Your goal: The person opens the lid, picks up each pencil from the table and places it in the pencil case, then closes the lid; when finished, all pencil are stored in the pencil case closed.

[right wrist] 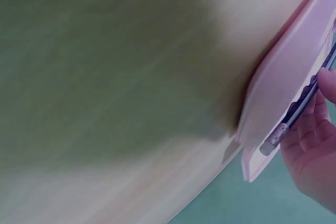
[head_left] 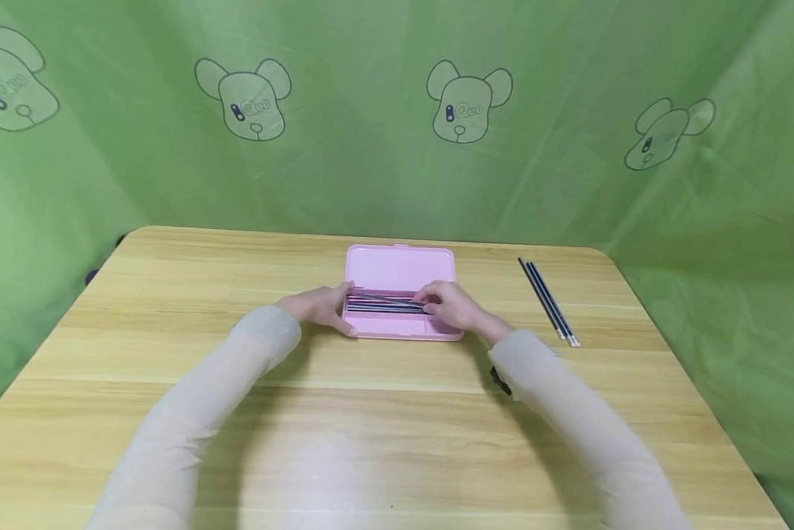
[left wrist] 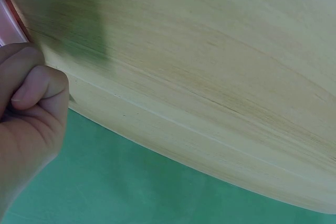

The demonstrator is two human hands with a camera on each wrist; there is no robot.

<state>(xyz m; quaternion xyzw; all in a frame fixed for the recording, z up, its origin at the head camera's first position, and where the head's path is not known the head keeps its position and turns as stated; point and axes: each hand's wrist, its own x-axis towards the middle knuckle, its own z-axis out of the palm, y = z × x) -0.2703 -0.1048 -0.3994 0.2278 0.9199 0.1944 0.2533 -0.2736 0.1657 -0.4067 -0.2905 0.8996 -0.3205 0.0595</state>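
A pink pencil case point(head_left: 387, 327) lies with its lid raised behind it, and several dark striped pencils point(head_left: 380, 307) lie lengthwise inside. My left hand point(head_left: 320, 305) grips the case's left end, thumb at the front corner and fingers farther back. Over the right part of the case, my right hand point(head_left: 455, 305) pinches a dark pencil point(right wrist: 298, 109) between thumb and fingers. That pencil slants across the others, its eraser end point(right wrist: 273, 141) pointing out past the hand in the right wrist view. In the left wrist view only a pink corner of the case point(left wrist: 9, 24) shows beyond the curled fingers.
To the right, 3 dark pencils point(head_left: 548, 302) with white eraser ends lie side by side on the wooden table point(head_left: 384, 442). A green curtain point(head_left: 357, 177) with printed bear heads hangs behind the table's back edge and along its sides.
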